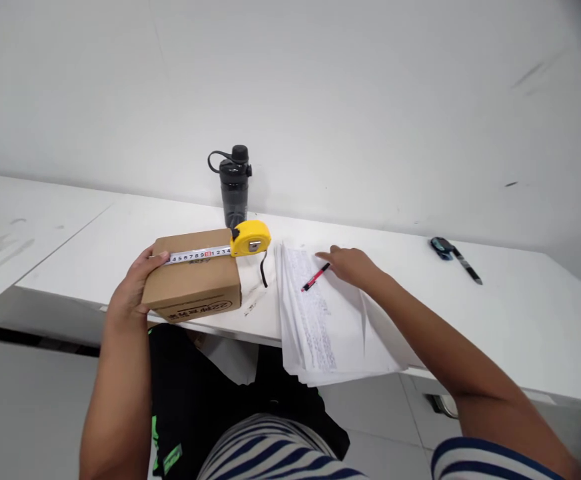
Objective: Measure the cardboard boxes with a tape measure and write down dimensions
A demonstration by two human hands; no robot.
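My left hand [133, 283] grips the left side of a brown cardboard box [190, 280] with dark printing on its near face. Its thumb presses the end of a tape measure's white blade [190, 255] onto the box top. The yellow tape measure case [250, 239] sits at the box's right edge, a black strap hanging from it. To the right, my right hand [353, 265] is over a stack of papers [343, 327] covered partly in handwriting. Its fingers are closed at the upper end of a red and black pen [315, 277], whose other end points toward me.
A dark shaker bottle [234, 187] with a loop stands behind the box, near the wall. Farther right on the white table [510, 307] lies a dark object with a strap [453, 257], perhaps a watch. The papers overhang the table's front edge.
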